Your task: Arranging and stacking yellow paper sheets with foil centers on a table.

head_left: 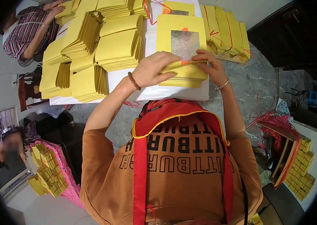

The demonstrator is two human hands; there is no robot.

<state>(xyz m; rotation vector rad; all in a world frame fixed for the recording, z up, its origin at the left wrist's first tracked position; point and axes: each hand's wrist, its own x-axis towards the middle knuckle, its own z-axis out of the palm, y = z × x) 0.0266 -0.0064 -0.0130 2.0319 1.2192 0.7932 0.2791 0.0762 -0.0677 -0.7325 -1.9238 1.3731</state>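
Note:
A yellow paper sheet (163, 34) with a silver foil square and orange marks lies in front of me at the table's near side. Its near edge is raised and folded over. My left hand (156, 68) grips that fold at its left end, thumb toward me and fingers over the top. At the right end my right hand (211, 66) pinches the same fold between thumb and fingers. Beneath it is a stack of yellow paper (184, 80), its layered near edge showing. Part of the fold is hidden behind my fingers.
Several piles of folded yellow paper (119, 47) cover the table's left side. Yellow bundles tied with red string (226, 30) stand at the right. Another person (31, 32) handles yellow paper at the far left. The white-covered table's edge (199, 93) is close to me.

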